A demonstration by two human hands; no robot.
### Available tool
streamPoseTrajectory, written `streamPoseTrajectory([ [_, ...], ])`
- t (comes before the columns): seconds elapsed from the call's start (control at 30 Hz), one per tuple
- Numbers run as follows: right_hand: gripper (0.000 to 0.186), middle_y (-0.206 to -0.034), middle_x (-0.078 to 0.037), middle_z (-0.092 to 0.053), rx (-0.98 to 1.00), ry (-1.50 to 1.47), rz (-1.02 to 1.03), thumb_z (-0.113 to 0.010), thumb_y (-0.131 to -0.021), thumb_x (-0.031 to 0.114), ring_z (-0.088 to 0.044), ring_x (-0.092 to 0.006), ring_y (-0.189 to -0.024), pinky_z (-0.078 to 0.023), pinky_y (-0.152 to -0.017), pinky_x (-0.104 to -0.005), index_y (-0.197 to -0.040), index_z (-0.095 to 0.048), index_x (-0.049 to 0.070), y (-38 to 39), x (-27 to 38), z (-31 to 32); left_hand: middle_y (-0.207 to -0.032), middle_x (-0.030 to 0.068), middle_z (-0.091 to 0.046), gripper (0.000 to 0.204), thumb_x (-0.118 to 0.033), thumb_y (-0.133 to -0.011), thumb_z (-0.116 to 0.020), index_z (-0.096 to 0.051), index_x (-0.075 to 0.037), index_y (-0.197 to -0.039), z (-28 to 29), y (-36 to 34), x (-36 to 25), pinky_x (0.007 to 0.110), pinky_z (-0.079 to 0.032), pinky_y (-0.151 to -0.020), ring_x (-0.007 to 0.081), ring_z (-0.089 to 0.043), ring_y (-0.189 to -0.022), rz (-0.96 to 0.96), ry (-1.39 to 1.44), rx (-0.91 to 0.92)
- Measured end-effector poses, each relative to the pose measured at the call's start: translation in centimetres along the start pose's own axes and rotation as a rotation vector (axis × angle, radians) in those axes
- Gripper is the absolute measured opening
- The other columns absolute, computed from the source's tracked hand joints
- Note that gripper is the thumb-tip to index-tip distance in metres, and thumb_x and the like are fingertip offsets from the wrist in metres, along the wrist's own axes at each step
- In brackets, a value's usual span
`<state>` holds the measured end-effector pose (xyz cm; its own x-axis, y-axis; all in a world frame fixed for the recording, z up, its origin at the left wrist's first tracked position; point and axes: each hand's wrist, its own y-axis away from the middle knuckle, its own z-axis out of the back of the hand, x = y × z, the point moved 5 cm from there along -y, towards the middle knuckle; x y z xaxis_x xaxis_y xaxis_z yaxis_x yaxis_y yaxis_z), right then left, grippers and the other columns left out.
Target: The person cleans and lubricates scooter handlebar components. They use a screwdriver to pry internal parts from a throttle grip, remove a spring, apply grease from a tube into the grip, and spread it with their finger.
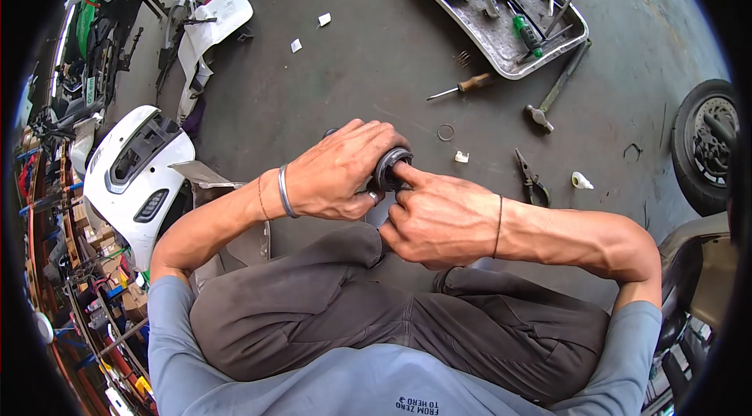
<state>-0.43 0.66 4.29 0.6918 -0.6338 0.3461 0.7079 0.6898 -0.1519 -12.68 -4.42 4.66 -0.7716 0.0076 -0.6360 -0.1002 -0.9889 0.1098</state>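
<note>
Above my crossed legs, my left hand (337, 169) is closed around a dark cylindrical part with a black ringed end (383, 171). Most of its body is hidden by that palm. My right hand (450, 216) meets it from the other side, with the index finger pressed into the round opening. The remaining right fingers are curled in against the part; the right thumb is hidden. Just beyond the hands lie a thin metal ring (446, 132) and a small white plastic piece (462, 157) on the floor.
A metal tray (501, 67) of tools stands far right. Near it lie a screwdriver (470, 84), a spring (462, 59), a hammer (540, 117), pliers (533, 181) and a white plastic fitting (581, 180). A wheel (705, 134) is at right; white body panels (129, 181) crowd the left.
</note>
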Motion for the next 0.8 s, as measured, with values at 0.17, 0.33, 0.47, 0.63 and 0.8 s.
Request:
streamPoseTrajectory([
  [0.17, 0.026, -0.054, -0.004, -0.053, -0.110, -0.211, -0.029, -0.068, -0.082, 0.026, -0.059, -0.0229, -0.055, -0.042, -0.083, -0.0437, -0.070, -0.057, 0.007, 0.2, -0.2, 0.2, -0.109, 0.0156, -0.056, 0.063, 0.000, -0.059, -0.073, -0.054, -0.001, -0.120, 0.4, 0.1, -0.1, 0.043, -0.050, -0.086, 0.0354, -0.060, -0.094, -0.080, -0.045, -0.007],
  [0.33, 0.038, -0.052, -0.003, -0.050, -0.298, -0.504, -0.076, -0.064, -0.094, 0.035, -0.055, -0.0266, -0.051, -0.040, -0.079, -0.0436, -0.068, -0.058, 0.008, 0.8, -0.2, 1.9, -0.098, 0.0130, -0.053, 0.053, 0.000, -0.058, -0.078, -0.053, -0.001, -0.105, 0.4, 0.5, 0.6, 0.042, -0.050, -0.077, 0.0342, -0.057, -0.087, -0.029, -0.071, -0.102],
  [0.47, 0.036, -0.055, -0.005, -0.056, -0.456, -1.049, -0.187, -0.067, -0.093, 0.034, -0.055, -0.0217, -0.050, -0.042, -0.087, -0.0440, -0.071, -0.063, 0.006, 1.3, -1.0, 2.3, -0.095, 0.0125, -0.051, 0.052, -0.001, -0.058, -0.080, -0.051, -0.001, -0.101, -0.1, 0.6, 0.4, 0.042, -0.048, -0.074, 0.0334, -0.055, -0.084, -0.066, -0.174, -0.172],
  [0.63, 0.061, -0.054, -0.006, -0.057, -0.960, -2.111, -0.537, -0.031, -0.105, 0.048, -0.048, -0.0132, -0.042, -0.038, -0.111, -0.0502, -0.087, -0.068, 0.003, 4.2, -5.3, 0.5, -0.092, 0.0145, -0.049, 0.055, -0.007, -0.061, -0.085, -0.047, -0.001, -0.101, 0.6, 1.0, 1.6, 0.043, -0.047, -0.071, 0.0342, -0.054, -0.082, 0.070, -0.153, -0.344],
  [0.8, 0.063, -0.045, -0.009, -0.047, -1.142, -2.300, -0.423, -0.035, -0.104, 0.049, -0.042, -0.0153, -0.040, -0.037, -0.110, -0.0559, -0.086, -0.066, -0.003, 6.8, -6.6, 0.4, -0.076, 0.0043, -0.061, 0.055, -0.026, -0.077, -0.088, -0.046, -0.005, -0.105, 0.7, 1.4, 3.3, 0.030, -0.049, -0.060, 0.0145, -0.060, -0.066, 0.343, 0.176, -0.405],
])
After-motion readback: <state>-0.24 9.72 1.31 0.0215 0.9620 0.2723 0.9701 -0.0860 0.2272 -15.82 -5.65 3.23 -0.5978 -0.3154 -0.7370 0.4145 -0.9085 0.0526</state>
